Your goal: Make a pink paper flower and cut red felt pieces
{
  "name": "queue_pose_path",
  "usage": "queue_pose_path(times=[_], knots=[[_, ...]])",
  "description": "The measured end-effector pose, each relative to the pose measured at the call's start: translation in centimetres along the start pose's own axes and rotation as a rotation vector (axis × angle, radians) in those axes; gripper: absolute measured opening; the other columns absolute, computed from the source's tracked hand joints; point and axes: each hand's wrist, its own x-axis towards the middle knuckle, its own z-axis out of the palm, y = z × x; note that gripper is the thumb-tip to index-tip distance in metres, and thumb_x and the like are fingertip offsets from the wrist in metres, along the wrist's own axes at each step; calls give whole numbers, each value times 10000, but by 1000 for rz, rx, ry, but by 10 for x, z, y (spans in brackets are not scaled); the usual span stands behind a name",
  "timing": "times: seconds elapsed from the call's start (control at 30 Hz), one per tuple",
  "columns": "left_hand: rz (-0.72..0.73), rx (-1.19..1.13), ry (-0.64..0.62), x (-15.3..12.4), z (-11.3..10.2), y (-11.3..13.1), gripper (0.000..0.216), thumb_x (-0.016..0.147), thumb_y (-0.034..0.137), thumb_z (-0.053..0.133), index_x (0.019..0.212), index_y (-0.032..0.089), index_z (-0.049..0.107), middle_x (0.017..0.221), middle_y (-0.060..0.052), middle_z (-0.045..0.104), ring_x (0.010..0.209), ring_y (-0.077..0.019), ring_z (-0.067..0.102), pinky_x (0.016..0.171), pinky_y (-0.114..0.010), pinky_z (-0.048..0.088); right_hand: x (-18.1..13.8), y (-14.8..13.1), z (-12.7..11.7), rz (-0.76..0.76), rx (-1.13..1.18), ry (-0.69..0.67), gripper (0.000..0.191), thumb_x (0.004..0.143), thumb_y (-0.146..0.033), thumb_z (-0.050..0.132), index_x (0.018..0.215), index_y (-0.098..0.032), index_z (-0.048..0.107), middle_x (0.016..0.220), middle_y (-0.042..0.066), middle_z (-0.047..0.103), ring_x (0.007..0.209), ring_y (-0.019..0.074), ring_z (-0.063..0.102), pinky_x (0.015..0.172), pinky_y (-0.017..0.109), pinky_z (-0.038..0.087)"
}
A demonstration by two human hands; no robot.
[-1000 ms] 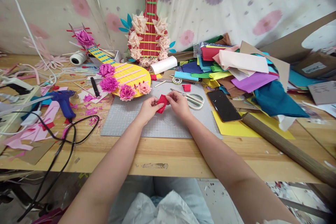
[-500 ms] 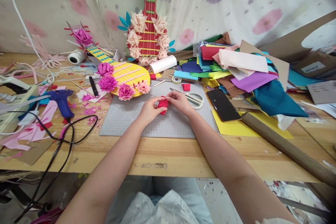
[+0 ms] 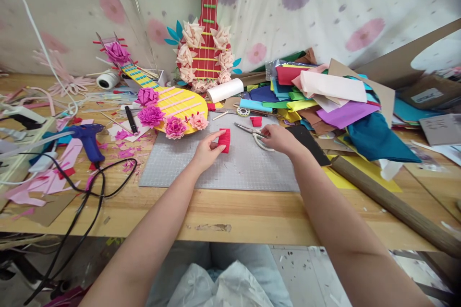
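Red paper piece [image 3: 224, 141]: above the near-middle part of the grey cutting mat [image 3: 173, 168], in front of the seated person; whether its lower edge touches the mat cannot be told.
Left hand [image 3: 205, 150]: pinches the paper by its left side, thumb nearer the body and fingers on the far side, the gap between them narrow and filled by the paper. This hold probably serves to keep the layers together and leave the right side free.
Right hand [image 3: 281, 138]: lies over the handles of the scissors [image 3: 255, 133], at the mat's right part; it seems to touch them, but how far the fingers close, or whether any sit in a loop, cannot be told.
Scissors' place: within easy reach of the right hand, handles toward it, presumably so that they can be picked up without turning.
Small red scrap [image 3: 256, 121]: on the mat just beyond the blades, apart from both hands, perhaps set there to keep the middle open.
Paper's long axis: runs nearly straight away from the person, one short end facing the body, the other the back of the table.
Scissors' long axis: slants, tips pointing away and leftward, handles nearer and to the right.
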Motion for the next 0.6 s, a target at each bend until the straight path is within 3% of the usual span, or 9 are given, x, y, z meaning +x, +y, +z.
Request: queue_pose_path(times=[0.13,0.37,0.5,0.6], knots=[[-4,42,8,-1,-2,0,542,627,144,687,1154,248,620,1288,-72,539,590,-47,562,620,-213,476,2,3,-1,-83,-239,-31,352,697,-172,580,1041,-100,580,1060,186,605,985,290,555,784,334,416],[1,111,-13,-2,-5,0,605,628,156,698,1212,258,577,1394,-82,437,585,-24,548,576,-186,457,13,-4,-5,-187,-443,-173,377,706,-153,540,1074,-87,581,1095,202,600,1039,320,527,820,357,393],[16,124,-23,-1,-6,0,627,629,154,700,1232,258,561,1425,-88,396,601,-26,551,575,-182,459,8,-3,-19,-168,-300,-247,388,690,-208,551,1064,-111,579,1080,172,600,937,274,563,736,312,400],[19,110,-29,0,-6,-2,631,633,163,702,1239,260,555,1436,-93,379,606,-28,553,574,-182,464,0,4,-36,-145,-34,-368,335,692,-268,567,1003,-147,590,1003,105,624,859,223,569,687,277,395]])
